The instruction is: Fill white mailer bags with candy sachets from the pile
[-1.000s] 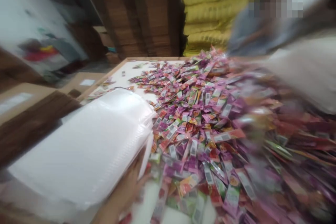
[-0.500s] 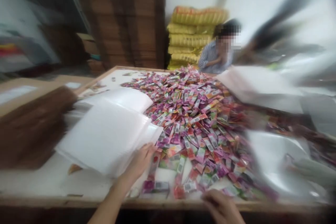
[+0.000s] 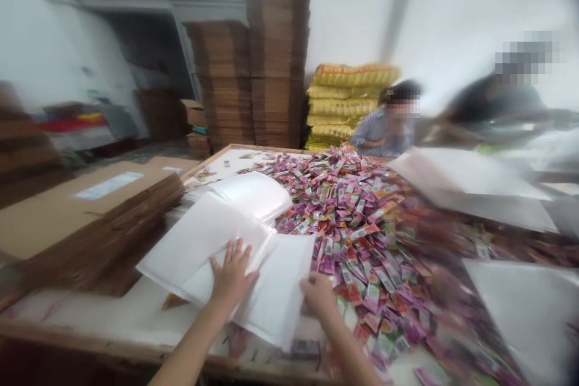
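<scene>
My left hand (image 3: 233,277) lies with fingers spread on a pile of white plastic bags (image 3: 199,238), which fans out over the left of the table. At the pile's right side, my right hand (image 3: 318,294) is closed on the edge of one white plastic bag (image 3: 275,295), which is pulled partly out from under the others. Beyond and right of my hands spreads a big heap of small, colourful printed packets (image 3: 353,211), mostly purple, red and green. The bag covers some packets near the table's front edge.
Flattened cardboard (image 3: 90,199) is stacked on the left. Behind the table stand tall cardboard stacks (image 3: 278,54) and yellow sacks (image 3: 346,102). A person in a striped shirt (image 3: 382,129) is at the far side, another person (image 3: 497,96) at the right. More white bags (image 3: 525,307) lie at right.
My right hand has moved from the table's front edge to the bag's edge and closed on it. The left hand now lies spread on the pile. One bag has slid out rightward; the view shifted.
</scene>
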`<state>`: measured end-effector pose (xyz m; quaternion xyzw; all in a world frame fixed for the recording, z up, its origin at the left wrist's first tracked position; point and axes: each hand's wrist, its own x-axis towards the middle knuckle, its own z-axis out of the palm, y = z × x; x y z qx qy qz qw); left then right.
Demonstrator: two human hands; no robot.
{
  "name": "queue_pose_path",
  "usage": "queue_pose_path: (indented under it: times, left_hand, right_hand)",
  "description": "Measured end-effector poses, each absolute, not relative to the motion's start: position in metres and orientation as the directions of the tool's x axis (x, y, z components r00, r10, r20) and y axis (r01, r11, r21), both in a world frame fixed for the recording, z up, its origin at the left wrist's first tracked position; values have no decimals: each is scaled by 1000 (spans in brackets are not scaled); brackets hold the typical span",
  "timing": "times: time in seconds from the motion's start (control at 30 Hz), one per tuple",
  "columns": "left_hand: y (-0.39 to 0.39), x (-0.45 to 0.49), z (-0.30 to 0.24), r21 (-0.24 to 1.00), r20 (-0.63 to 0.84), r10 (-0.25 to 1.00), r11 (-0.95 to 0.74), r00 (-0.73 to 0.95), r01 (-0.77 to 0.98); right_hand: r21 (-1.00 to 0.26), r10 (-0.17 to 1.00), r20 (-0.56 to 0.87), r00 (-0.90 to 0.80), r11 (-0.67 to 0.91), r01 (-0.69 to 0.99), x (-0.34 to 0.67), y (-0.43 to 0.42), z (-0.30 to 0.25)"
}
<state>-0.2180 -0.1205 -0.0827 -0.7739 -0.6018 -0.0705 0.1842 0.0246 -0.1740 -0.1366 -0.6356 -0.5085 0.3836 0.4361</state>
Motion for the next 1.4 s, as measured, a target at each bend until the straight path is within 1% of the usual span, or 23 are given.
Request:
queue_pose_path:
  times: [0.1,0.13,0.2,0.23,0.3,0.33,0.37,0.43,0.5,0.53,0.57,0.63,0.7,0.77,0.83,0.87,0.93,1.03,1.1,1.17,1.2,1.3,1.4]
  left_hand:
    - [-121,-206,-80,-177,374,902,-157,214,972]
    - [-126,-190,-80,-134,407,894,-146,189,980]
    - [-143,-144,-83,34,437,881,-216,180,976]
    - [-154,-118,-87,141,410,887,-292,212,946]
    - [-176,-70,-98,346,267,905,-410,330,844]
    - [-184,-53,-105,412,184,906,-424,382,806]
    - [-189,-42,-110,441,118,902,-423,416,791]
    - [-188,-37,-119,439,75,904,-408,420,800]
    - [-177,-48,-122,424,150,904,-425,401,800]
    - [-171,-55,-121,419,205,888,-459,411,784]
    - [-166,-63,-119,409,258,860,-510,440,757]
    - [-162,-74,-115,348,331,768,-640,549,686]
    - [-166,-77,-112,283,323,691,-723,647,631]
    - [-173,-74,-111,283,250,666,-744,703,605]
    - [-176,-71,-112,311,168,670,-732,723,606]
    - [-176,-70,-114,318,144,669,-729,729,606]
    - [-170,-68,-119,311,145,695,-707,704,635]
    - [-155,-68,-133,286,193,772,-634,605,718]
    - [-145,-69,-144,265,190,839,-544,510,796]
    - [-139,-69,-155,247,165,877,-480,452,842]
    - [-137,-69,-159,242,148,885,-464,440,852]
    - [-134,-66,-160,247,119,886,-463,448,851]
    - [-133,-58,-141,264,78,894,-444,440,856]
  right_hand:
    - [-961,970,-29,241,-93,259,86,-201,-151]
    - [-970,965,-27,262,-89,226,101,-211,-152]
    - [-990,958,-17,286,-57,132,117,-231,-149]
    - [-996,960,0,278,-26,88,118,-238,-145]
    - [-998,970,56,237,49,35,114,-245,-139]
    - [-997,972,80,221,73,40,112,-246,-137]
    - [-995,969,95,228,83,60,113,-246,-137]
    - [-989,936,93,339,49,136,124,-247,-141]
    - [-968,871,68,487,-59,242,146,-253,-148]
    - [-949,850,61,523,-113,295,157,-259,-152]
    - [-926,848,70,525,-140,350,169,-266,-156]
    - [-856,876,147,459,-120,503,188,-284,-161]
    - [-695,873,260,412,-127,708,201,-305,-166]
    - [-434,852,335,402,-240,869,215,-321,-171]
    - [-196,873,331,359,-309,931,234,-326,-175]
    - [-116,892,313,326,-304,945,248,-322,-176]
    - [-34,912,281,298,-301,953,281,-302,-175]
    - [-57,877,207,432,-430,901,338,-246,-173]
    - [-114,833,84,547,-538,835,372,-206,-176]
    - [-154,796,-4,605,-598,787,394,-174,-183]
    - [-164,788,-5,616,-608,776,401,-164,-186]
    - [-182,770,83,633,-613,769,402,-155,-195]
    - [-251,734,142,664,-623,741,391,-168,-192]
